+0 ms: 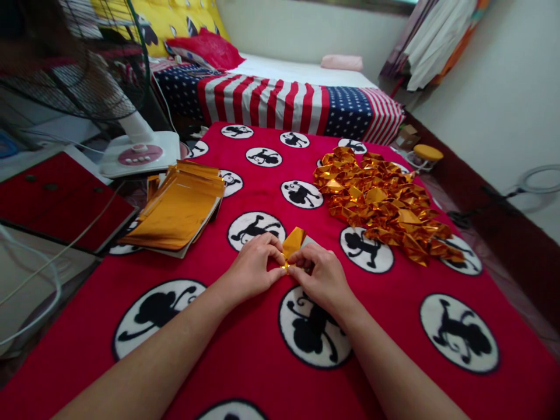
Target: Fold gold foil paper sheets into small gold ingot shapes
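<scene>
A small sheet of gold foil paper (294, 240), partly folded, is pinched between my two hands just above the red cloth. My left hand (258, 263) grips its left side with thumb and fingers closed. On the right side, my right hand (318, 269) holds it the same way, and the two thumbs nearly meet. The fingers hide part of the paper. To the left lies a stack of flat gold foil sheets (179, 204). A heap of folded gold foil pieces (376, 198) spreads over the cloth at the right.
The red cloth (262, 303) with monkey prints covers the table. A fan base (142, 153) and a dark red panel (61, 198) stand at the left. Behind is a bed with a striped, starred cover (266, 102). A yellow stool (427, 153) stands at the right.
</scene>
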`<state>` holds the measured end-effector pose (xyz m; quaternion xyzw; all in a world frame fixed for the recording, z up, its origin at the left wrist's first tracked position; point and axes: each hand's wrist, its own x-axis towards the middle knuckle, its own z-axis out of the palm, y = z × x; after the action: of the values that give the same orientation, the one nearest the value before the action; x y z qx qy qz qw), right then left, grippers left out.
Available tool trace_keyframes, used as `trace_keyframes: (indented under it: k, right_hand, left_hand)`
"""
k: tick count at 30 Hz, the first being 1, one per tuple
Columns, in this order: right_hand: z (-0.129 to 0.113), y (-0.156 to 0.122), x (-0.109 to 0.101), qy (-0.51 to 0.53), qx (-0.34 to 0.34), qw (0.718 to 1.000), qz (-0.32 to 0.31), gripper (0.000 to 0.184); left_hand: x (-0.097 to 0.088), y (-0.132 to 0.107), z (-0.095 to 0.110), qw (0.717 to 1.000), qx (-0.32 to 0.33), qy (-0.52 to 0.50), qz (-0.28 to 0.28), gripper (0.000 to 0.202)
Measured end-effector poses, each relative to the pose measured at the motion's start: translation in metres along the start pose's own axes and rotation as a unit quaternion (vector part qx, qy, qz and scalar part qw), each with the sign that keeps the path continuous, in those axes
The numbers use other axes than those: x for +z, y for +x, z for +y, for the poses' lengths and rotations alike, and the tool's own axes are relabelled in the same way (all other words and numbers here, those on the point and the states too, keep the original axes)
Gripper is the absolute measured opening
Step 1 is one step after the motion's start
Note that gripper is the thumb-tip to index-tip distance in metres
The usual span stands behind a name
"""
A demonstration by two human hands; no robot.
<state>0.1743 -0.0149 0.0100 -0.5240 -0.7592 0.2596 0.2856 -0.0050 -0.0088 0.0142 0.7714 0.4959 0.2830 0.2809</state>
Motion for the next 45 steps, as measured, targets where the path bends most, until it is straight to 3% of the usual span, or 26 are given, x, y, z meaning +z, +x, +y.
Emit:
trace_keyframes:
  k: [32, 40, 45]
  right_hand:
    - [-0.0078, 0.0023, 0.0012, -0.058, 0.006, 0.998, 0.017, 0.010]
    - [-0.0017, 0.0010, -0.0035, -0.010, 0.004, 1.000, -0.025, 0.024]
    - [-0.0009, 0.0005, -0.0044, 0.005, 0.014, 1.000, -0.026, 0.021]
  left_hand:
    - [0.0015, -0.0002, -0.0021, 1.000, 0.008, 0.006, 0.004, 0.006]
    - [0.0014, -0.0002, -0.0011, 1.000, 0.004, 0.004, 0.002, 0.007]
    - [0.0011, -0.0005, -0.0013, 1.000, 0.005, 0.005, 0.002, 0.006]
